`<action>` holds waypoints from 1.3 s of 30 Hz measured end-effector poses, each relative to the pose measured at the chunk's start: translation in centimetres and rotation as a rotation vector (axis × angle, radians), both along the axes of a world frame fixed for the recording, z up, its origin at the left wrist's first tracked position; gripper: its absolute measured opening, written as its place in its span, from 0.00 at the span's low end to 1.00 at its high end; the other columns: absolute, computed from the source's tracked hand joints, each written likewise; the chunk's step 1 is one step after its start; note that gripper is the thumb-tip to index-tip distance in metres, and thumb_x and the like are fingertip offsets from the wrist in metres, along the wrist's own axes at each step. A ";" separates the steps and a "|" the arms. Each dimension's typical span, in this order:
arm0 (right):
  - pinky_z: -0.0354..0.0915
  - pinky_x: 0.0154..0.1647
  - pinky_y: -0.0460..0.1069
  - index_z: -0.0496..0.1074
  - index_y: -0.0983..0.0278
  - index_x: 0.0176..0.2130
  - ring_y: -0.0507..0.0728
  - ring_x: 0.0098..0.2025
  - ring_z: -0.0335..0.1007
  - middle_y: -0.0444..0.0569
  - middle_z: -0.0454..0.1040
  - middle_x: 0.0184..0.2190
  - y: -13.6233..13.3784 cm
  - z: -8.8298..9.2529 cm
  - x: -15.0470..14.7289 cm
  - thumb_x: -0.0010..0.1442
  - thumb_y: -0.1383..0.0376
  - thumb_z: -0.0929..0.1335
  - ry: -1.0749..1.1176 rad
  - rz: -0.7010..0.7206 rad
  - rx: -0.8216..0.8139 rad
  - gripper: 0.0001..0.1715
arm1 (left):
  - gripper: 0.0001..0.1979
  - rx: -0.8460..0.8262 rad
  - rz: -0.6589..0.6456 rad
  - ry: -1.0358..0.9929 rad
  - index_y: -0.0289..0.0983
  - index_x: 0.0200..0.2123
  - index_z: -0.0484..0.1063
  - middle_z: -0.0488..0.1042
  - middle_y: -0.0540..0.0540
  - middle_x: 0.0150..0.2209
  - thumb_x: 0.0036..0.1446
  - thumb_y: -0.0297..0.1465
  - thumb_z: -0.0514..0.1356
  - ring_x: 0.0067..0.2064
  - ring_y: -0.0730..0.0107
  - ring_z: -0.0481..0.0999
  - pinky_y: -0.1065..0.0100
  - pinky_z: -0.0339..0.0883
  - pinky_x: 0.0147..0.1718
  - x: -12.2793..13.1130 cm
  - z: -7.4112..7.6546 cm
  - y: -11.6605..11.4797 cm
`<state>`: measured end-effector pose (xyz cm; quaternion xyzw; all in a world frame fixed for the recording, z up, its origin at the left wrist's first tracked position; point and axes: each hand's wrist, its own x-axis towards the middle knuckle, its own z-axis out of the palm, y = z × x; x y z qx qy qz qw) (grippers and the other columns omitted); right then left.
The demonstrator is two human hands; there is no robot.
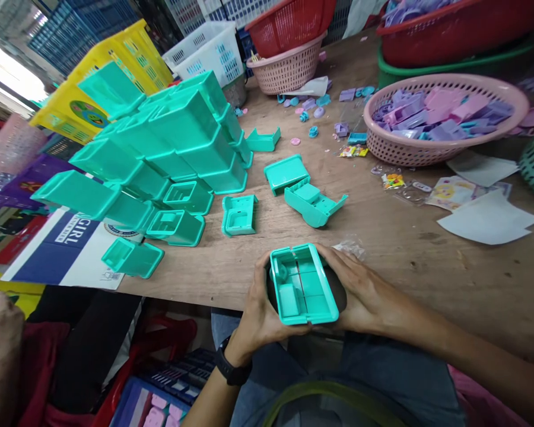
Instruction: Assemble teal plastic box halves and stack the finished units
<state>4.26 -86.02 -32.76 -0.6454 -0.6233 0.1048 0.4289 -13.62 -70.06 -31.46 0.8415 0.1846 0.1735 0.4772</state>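
A green plastic box (315, 284), its open side facing up, is held between both hands at the table's front edge. A thin gap runs down its middle between two halves. My left hand (262, 308) wraps its left side and lower edge, with a dark watch on the wrist. Around the right side curls my right hand (360, 290). Beyond the box lie a green tray-like piece (286, 174), a curved green piece (314, 201) and a small green panel (240, 215). Stacked green boxes (173, 136) stand at the left.
A pink basket (445, 155) of purple and pink parts stands at the right, near white paper pieces (489, 219). Small parts lie at the back. Behind the stack is a yellow crate (133, 50). Another person's hand (0, 332) shows at far left.
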 end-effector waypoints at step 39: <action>0.65 0.65 0.77 0.27 0.59 0.78 0.78 0.70 0.59 0.69 0.60 0.68 -0.3 0.1 -1.6 0.63 0.55 0.73 -0.075 -0.069 -0.099 0.66 | 0.71 -0.043 -0.029 -0.044 0.44 0.74 0.43 0.57 0.32 0.72 0.36 0.53 0.80 0.74 0.36 0.58 0.39 0.55 0.72 0.4 0.2 -0.6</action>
